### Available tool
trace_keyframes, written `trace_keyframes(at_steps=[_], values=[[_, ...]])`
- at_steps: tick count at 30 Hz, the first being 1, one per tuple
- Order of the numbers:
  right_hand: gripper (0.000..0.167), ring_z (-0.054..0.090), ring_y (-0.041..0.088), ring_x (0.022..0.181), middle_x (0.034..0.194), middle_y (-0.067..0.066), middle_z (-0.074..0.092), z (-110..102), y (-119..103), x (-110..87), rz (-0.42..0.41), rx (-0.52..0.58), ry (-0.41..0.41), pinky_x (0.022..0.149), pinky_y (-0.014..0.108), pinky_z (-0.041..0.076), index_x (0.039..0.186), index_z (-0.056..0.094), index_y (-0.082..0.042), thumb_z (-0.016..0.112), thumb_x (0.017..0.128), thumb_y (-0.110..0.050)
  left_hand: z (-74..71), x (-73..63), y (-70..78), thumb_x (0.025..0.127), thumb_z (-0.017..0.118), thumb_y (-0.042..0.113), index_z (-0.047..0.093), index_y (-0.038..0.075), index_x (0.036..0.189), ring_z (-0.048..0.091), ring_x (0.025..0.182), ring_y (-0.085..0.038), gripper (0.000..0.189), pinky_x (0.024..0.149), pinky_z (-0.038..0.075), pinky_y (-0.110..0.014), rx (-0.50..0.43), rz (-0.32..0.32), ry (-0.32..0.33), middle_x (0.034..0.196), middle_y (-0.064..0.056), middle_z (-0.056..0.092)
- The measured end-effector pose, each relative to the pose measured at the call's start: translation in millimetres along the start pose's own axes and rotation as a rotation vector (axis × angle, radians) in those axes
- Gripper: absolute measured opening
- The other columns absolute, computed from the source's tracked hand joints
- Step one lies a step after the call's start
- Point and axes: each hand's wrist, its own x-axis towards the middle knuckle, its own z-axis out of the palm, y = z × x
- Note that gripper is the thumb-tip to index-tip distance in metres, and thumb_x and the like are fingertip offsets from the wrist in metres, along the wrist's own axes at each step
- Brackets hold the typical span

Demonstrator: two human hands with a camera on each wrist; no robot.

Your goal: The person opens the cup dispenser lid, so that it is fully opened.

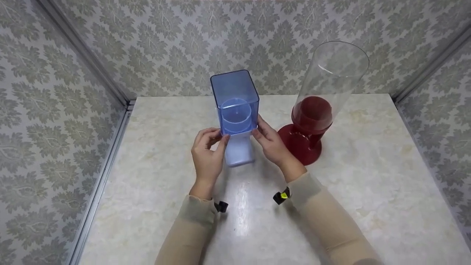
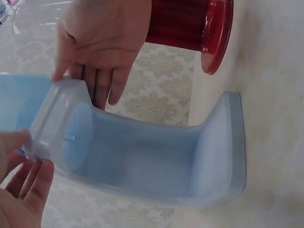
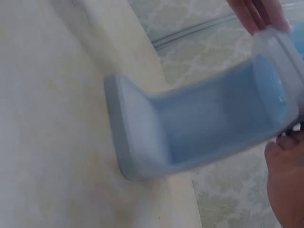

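Observation:
A clear blue square container [image 1: 234, 86] sits on top of a pale blue-grey dispenser stand [image 1: 240, 151], whose open front and foot show in both wrist views. My left hand [image 1: 208, 156] pinches the left side where container and stand meet, thumb at the front edge. On the right side of that same joint, my right hand [image 1: 274, 147] holds on with its thumb in front and its fingers behind. Through the container's wall a round opening shows at the bottom. The stand's foot [image 2: 232, 147] is upright on the table surface.
Close to the right stands a red dispenser stand [image 1: 300, 143] with a tall clear cylinder [image 1: 331, 73] on top, beside my right hand. The marble-patterned table [image 1: 162, 206] reaches back to a patterned wall [image 1: 176, 48]. A metal rail [image 1: 99, 187] runs along the left edge.

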Motion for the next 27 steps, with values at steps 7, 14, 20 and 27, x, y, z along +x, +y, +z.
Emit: trace_keyframes(at_steps=[7, 14, 20, 27], values=[[0.104, 0.027, 0.033, 0.175, 0.187, 0.014, 0.026, 35, -11, -9.4, -0.100, -0.147, 0.223, 0.144, 0.058, 0.028, 0.181, 0.017, -0.009, 0.084, 0.102, -0.020, -5.5, 24.2, -18.9, 0.113, 0.058, 0.014, 0.067, -0.006, 0.133, 0.062, 0.136, -0.033, 0.030, 0.119, 0.053, -0.032, -0.173, -0.091, -0.040, 0.143, -0.024, 0.062], [0.131, 0.035, 0.034, 0.164, 0.178, 0.019, 0.028, 55, -17, -12.1, -0.150, -0.157, 0.409, 0.139, 0.053, 0.036, 0.176, 0.018, -0.003, 0.106, 0.081, -0.029, -11.1, 80.1, -31.3, 0.119, 0.048, 0.011, 0.055, -0.005, 0.150, 0.054, 0.149, -0.039, 0.035, 0.130, 0.049, -0.045, -0.278, -0.208, -0.153, 0.154, -0.024, 0.058], [0.125, 0.041, 0.035, 0.153, 0.162, 0.022, 0.035, 69, -19, -6.4, -0.161, -0.181, 0.487, 0.130, 0.047, 0.039, 0.161, 0.027, 0.002, 0.111, 0.071, -0.020, -11.0, 101.8, -42.8, 0.121, 0.045, 0.014, 0.049, -0.004, 0.160, 0.050, 0.159, -0.036, 0.043, 0.137, 0.042, -0.050, -0.323, -0.312, -0.332, 0.167, -0.022, 0.051], [0.121, 0.040, 0.034, 0.144, 0.156, 0.021, 0.033, 74, -18, -0.7, -0.137, -0.202, 0.492, 0.122, 0.042, 0.040, 0.153, 0.026, -0.003, 0.112, 0.069, -0.017, -3.1, 100.6, -48.2, 0.123, 0.041, 0.014, 0.055, -0.007, 0.160, 0.061, 0.153, -0.032, 0.045, 0.136, 0.045, -0.049, -0.334, -0.354, -0.412, 0.163, -0.026, 0.061]])
